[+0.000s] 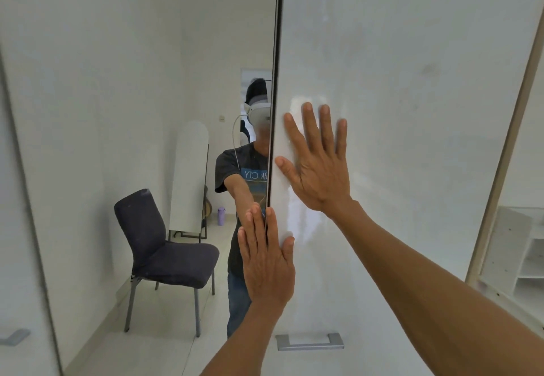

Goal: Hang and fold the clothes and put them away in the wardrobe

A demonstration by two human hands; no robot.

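Fingers (pixel 308 122) of right hand (pixel 319 166) straight and spread, palm flat against glossy white wardrobe door (pixel 412 110), gripping nothing. Fingers (pixel 256 228) of left hand (pixel 266 261) straight and close together, lying flat over the dark seam (pixel 275 81) between that door and the mirrored door (pixel 117 110), thumb on the white side, holding nothing either. Grey bar handle (pixel 309 341) low on the white door, below both hands. Reflected in the mirror: person (pixel 235 169) in dark T-shirt, dark padded chair (pixel 159 243), small purple bottle (pixel 221 216) on the floor. Open white shelves (pixel 527 258) at far right edge, past a tan upright strip (pixel 509 140)
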